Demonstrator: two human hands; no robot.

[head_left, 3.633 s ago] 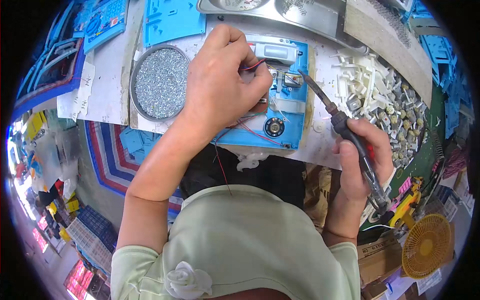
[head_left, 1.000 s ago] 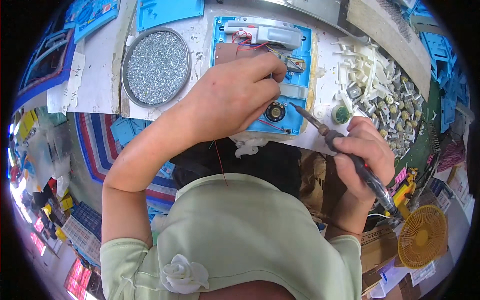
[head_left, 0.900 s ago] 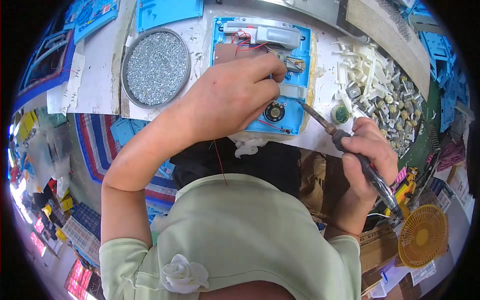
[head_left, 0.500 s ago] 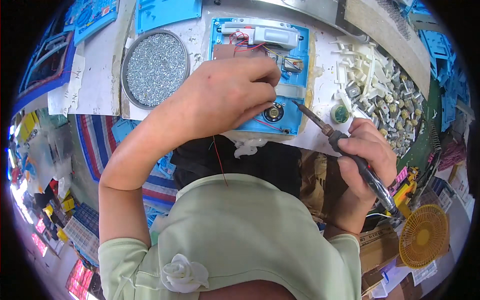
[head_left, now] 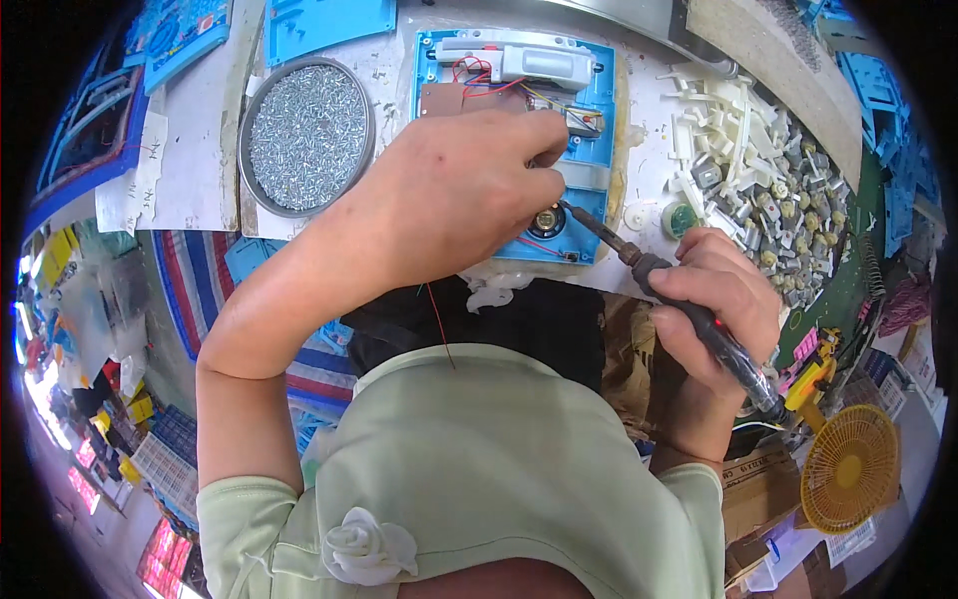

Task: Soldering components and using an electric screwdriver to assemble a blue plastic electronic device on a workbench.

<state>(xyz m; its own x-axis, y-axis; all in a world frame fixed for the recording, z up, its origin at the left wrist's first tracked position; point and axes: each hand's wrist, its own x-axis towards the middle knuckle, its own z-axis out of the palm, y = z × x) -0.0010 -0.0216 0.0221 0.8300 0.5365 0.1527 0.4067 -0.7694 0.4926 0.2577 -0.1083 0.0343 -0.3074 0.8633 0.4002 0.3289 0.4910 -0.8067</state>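
Soldering iron (head_left: 679, 299) in right hand (head_left: 714, 309) points up-left, diagonally.

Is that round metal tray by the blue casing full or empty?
Full: the round metal tray is covered rim to rim with small silvery screws.

A: State the position of each hand.

B: The left hand (head_left: 454, 195) rests on the blue housing (head_left: 519, 140), fingertips (head_left: 544, 150) pinching a small part near the red wires (head_left: 474, 75). The right hand (head_left: 714, 309) grips a soldering iron (head_left: 669, 290); its tip meets the housing beside a round black component (head_left: 546, 220).

A: List adjacent items.

B: A round tray of screws (head_left: 306, 135) lies left of the housing. A heap of white plastic parts (head_left: 743, 135) lies to the right. A yellow fan (head_left: 848, 467) sits at lower right.
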